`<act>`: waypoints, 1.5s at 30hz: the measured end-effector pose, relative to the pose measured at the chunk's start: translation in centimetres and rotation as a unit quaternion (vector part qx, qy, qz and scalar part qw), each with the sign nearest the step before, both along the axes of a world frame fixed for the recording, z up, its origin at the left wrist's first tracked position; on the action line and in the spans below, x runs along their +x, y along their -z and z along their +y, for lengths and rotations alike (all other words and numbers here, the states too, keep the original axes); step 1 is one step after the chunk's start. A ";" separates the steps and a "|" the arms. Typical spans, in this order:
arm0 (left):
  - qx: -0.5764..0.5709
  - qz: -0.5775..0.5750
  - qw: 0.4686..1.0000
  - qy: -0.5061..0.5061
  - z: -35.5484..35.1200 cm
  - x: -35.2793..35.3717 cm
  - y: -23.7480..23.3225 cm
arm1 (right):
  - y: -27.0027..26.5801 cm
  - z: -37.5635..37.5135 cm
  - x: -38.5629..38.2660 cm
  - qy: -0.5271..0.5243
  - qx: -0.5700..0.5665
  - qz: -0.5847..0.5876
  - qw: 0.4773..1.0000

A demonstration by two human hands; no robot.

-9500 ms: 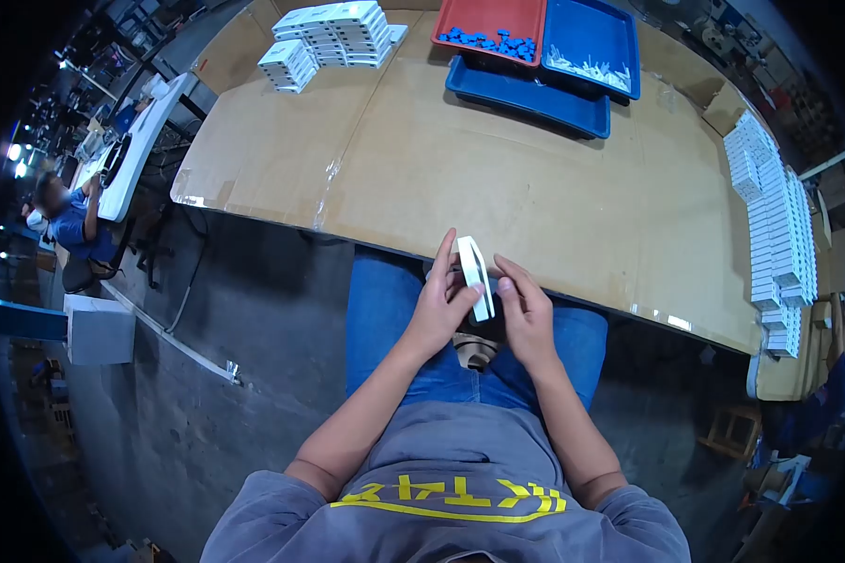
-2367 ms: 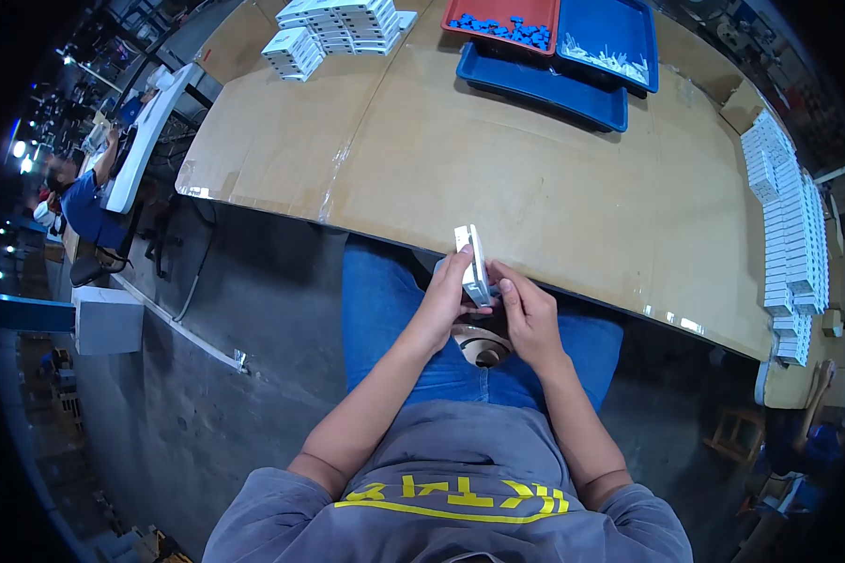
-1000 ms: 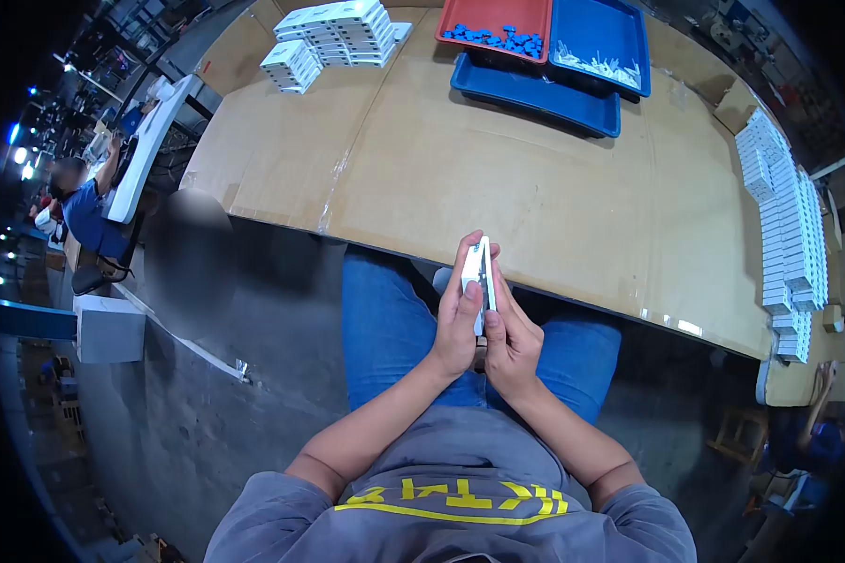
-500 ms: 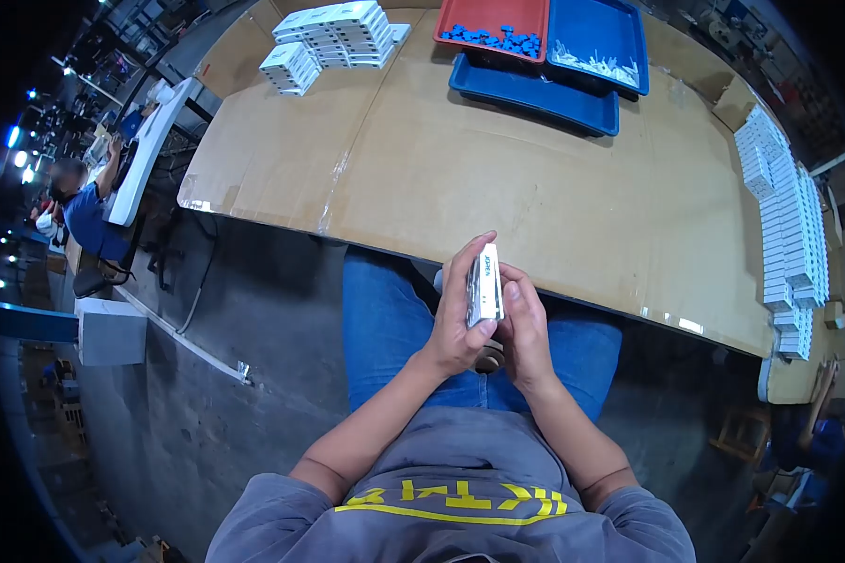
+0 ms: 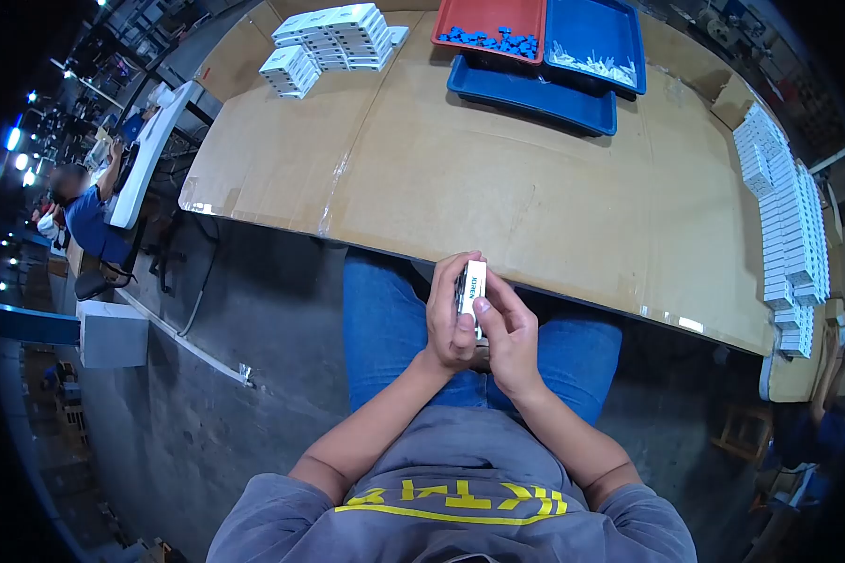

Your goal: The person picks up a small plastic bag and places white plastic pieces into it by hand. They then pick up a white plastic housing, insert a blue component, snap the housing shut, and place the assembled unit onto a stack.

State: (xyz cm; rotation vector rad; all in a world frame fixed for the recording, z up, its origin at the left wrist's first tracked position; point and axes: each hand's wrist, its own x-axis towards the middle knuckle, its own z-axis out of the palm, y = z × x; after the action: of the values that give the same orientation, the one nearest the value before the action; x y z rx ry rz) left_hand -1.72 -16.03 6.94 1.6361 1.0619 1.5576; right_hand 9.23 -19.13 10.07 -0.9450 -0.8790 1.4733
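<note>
A small white box-shaped piece (image 5: 473, 281) with dark lettering on its narrow face is held upright between both hands, in front of the table's near edge. My left hand (image 5: 448, 319) wraps round its left side, where a darker face partly shows. My right hand (image 5: 514, 345) closes on it from the right, with the thumb lying across the lettered face. Its lower end is mostly covered by the fingers.
A cardboard-topped table (image 5: 441, 178) spans the front. White pieces are stacked at back left (image 5: 333, 39) and along the right (image 5: 787, 216). A red tray (image 5: 493, 14) holds blue parts; a blue tray (image 5: 596, 28) holds white ones. Before them sits another blue tray (image 5: 535, 98). A person (image 5: 94, 220) sits far left.
Both hands have lowered slightly and moved a little left with the white piece. The right thumb has come up onto its lettered face, which now turns more toward me.
</note>
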 end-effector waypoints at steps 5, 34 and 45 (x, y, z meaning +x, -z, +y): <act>-0.027 -0.059 0.998 0.007 -0.2 0.1 0.2 | 0.3 -0.3 0.2 -0.011 0.013 -0.068 0.998; -0.479 -0.329 0.783 0.221 -1.1 1.4 -3.5 | 1.8 3.5 7.3 -0.011 0.425 -0.440 0.791; -0.500 -0.327 0.765 0.240 -1.1 0.6 -3.5 | 3.6 3.1 5.8 0.018 0.352 -0.291 0.890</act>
State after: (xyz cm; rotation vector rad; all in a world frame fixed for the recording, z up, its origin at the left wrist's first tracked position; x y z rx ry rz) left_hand -1.10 -17.17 10.43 0.4681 0.7469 0.8038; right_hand 15.07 -16.00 6.47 -0.8275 -1.6790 0.7087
